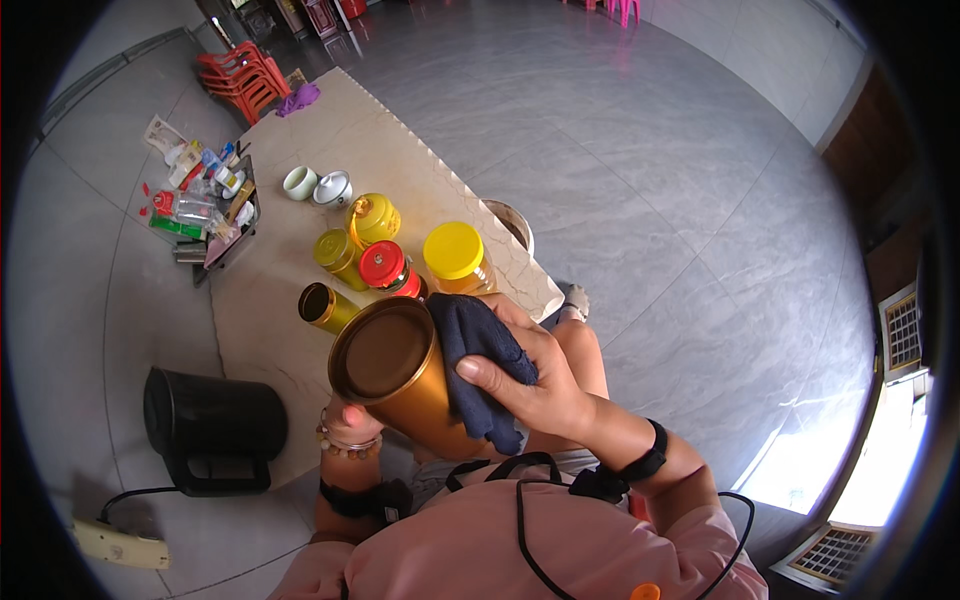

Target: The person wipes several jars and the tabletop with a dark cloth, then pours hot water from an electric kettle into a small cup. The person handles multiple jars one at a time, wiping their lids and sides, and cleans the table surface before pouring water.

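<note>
A gold metal canister (420, 397) is held tilted above my lap, its recessed round end facing up and left. My left hand (356, 424) grips it from the far left side, with most of the fingers hidden behind it. With my right hand (540, 375) I press a dark blue cloth (480, 352) against the canister's right side. Just beyond it on the table stand an uncapped olive-gold tin (337, 311), a lidded olive-gold tin (339, 255), a red-lidded jar (384, 266) and a clear jar with a yellow lid (454, 251). Behind these is a yellow round pot (375, 217) with a tassel.
The marble-patterned table (277, 330) carries a pale cup (300, 182) and a lidded bowl (332, 189). A cluttered tray (240, 240) lies at its left edge. Nearer stands a black kettle (214, 420), corded. A round bin (514, 221) sits beside the table; red chairs (244, 79) are stacked beyond.
</note>
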Action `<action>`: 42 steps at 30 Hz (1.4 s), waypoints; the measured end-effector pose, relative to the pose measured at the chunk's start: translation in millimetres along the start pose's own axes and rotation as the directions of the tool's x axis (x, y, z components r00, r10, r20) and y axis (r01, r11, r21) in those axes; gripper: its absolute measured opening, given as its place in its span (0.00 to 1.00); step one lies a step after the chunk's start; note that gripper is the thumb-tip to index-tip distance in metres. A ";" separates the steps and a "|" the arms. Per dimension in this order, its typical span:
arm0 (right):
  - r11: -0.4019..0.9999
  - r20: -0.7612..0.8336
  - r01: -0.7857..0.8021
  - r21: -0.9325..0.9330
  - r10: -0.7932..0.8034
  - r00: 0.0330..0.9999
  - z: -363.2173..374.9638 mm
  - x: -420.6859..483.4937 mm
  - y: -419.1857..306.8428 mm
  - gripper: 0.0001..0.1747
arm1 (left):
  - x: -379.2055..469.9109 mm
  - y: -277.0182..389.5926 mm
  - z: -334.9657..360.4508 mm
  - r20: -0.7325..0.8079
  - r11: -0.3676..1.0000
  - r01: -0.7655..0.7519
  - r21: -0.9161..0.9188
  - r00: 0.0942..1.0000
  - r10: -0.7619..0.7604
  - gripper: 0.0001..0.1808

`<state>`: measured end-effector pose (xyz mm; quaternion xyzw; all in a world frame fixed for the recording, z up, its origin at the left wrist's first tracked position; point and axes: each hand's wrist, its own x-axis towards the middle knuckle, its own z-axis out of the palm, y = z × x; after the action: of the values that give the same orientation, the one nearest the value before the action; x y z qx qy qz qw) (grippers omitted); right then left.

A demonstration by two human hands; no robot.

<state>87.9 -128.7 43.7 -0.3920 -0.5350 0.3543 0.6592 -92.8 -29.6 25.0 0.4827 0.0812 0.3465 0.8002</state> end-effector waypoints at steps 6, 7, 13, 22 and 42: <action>0.985 -0.114 0.080 -0.152 -0.098 0.989 2.9 0.0 9.3 0.19 | 12.0 -3.8 16.3 -0.246 0.957 -0.160 0.241 0.944 0.220 0.61; 0.966 -0.108 0.126 -0.225 -0.153 0.982 3.0 -0.5 8.4 0.19 | 9.6 -3.8 14.4 -0.234 0.966 -0.141 0.217 0.953 0.192 0.61; 0.922 -0.066 0.234 -0.307 -0.266 0.962 6.4 -2.0 -6.1 0.23 | -1.4 -5.0 -3.9 -0.021 0.826 -0.091 0.556 0.992 0.124 0.62; 0.912 0.081 -0.359 0.200 0.350 0.933 -6.6 1.0 -3.0 0.19 | 24.1 -2.0 27.2 0.172 0.954 -0.258 0.155 0.958 0.231 0.69; 0.459 0.086 -0.581 0.672 0.731 0.676 -9.4 -15.8 22.6 0.24 | 20.7 39.3 -25.7 -0.055 0.818 -0.283 0.501 0.932 0.357 0.58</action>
<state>93.2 -134.1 15.6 -0.3487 -0.1071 0.6991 0.6150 -108.0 13.5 48.4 0.6474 0.1414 0.4793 0.5755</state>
